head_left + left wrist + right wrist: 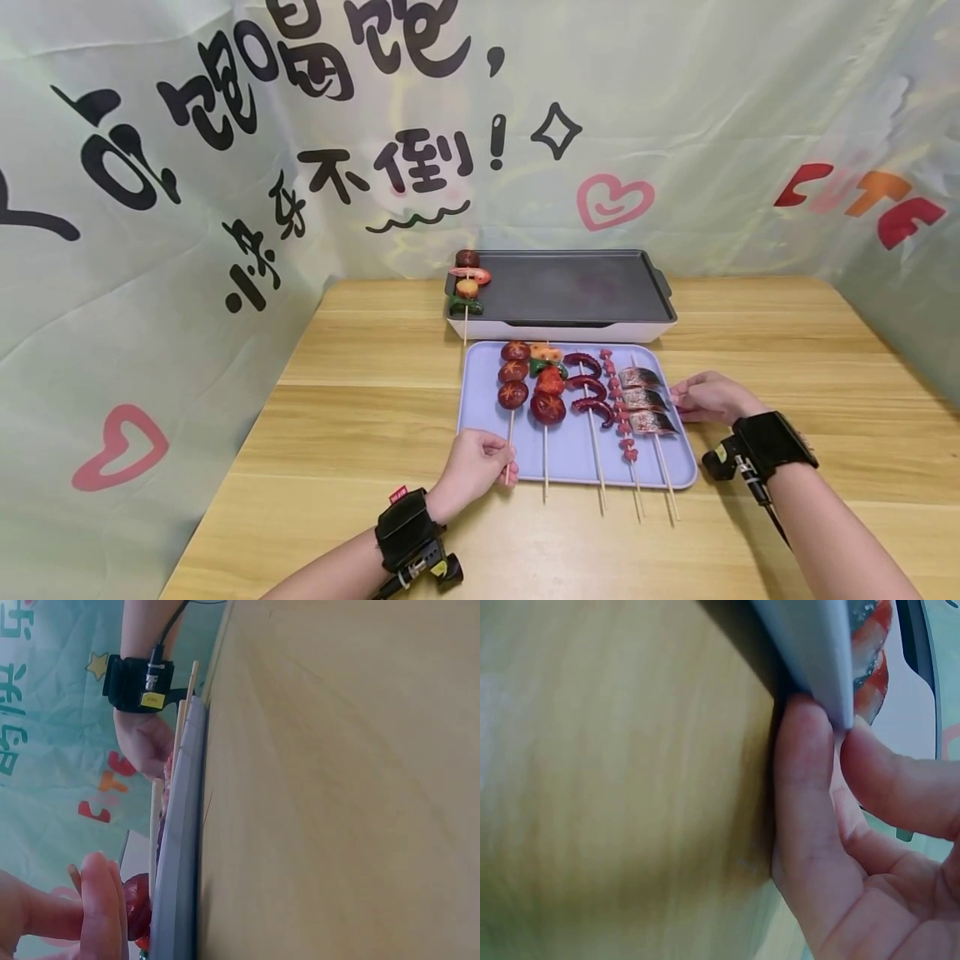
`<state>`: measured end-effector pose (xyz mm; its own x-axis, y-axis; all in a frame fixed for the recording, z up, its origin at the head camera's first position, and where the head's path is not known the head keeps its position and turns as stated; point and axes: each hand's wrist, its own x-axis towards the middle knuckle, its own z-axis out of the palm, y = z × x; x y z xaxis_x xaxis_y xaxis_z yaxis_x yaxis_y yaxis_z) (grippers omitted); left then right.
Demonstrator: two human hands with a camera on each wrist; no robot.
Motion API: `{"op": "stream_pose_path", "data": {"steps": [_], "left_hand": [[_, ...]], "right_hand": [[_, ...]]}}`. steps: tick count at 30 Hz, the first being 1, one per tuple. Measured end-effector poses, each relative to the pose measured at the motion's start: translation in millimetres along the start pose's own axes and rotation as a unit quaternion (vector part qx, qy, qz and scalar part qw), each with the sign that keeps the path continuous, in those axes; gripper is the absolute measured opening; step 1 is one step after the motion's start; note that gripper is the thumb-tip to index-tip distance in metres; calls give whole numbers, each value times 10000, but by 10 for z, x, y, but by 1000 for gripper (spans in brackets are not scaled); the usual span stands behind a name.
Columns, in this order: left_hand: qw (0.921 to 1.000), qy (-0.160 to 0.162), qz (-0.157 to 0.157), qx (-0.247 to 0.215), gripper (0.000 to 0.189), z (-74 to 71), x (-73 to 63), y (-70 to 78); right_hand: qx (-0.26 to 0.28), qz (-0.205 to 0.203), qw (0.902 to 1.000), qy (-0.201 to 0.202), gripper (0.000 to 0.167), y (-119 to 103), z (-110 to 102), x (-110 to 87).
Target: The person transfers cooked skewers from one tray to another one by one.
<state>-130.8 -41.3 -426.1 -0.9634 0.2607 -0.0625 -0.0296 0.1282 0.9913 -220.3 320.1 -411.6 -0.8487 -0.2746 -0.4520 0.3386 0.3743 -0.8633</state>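
Observation:
A lavender tray (pixel 483 417) holds a row of skewers. My left hand (pixel 477 462) pinches the stick of the mushroom skewer (pixel 513 371) at the tray's near left corner; the stick's end shows between the fingers in the left wrist view. To its right lie a mixed skewer (pixel 550 382), an octopus-tentacle skewer (pixel 587 386), a skewer of small pink pieces (pixel 622 417) and a fish-slice skewer (pixel 645 400). My right hand (pixel 712 398) grips the tray's right rim, with a finger beneath and the thumb at the edge in the right wrist view (pixel 855 847).
Behind the tray stands a dark griddle (pixel 562 283) with a white base. Along its left side lies another mixed skewer (pixel 467 287), its stick overhanging the front. Cloth walls (pixel 705 125) with lettering enclose the wooden table (pixel 352 417) at the back and sides.

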Motion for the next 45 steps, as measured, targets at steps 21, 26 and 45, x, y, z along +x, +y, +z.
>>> {"op": "stream_pose_path", "data": {"steps": [21, 26, 45], "left_hand": [[9920, -562, -262, 1100, 8, -25, 150, 50], [9869, -758, -385, 1373, 12, -22, 178, 100], [9760, -878, -498, 1929, 17, 6, 214, 153]], "right_hand": [[-50, -21, 10000, -16, 16, -17, 5, -5], [-43, -18, 10000, -6, 15, -12, 6, -4], [-52, 11, 10000, 26, 15, 16, -12, 23]]}}
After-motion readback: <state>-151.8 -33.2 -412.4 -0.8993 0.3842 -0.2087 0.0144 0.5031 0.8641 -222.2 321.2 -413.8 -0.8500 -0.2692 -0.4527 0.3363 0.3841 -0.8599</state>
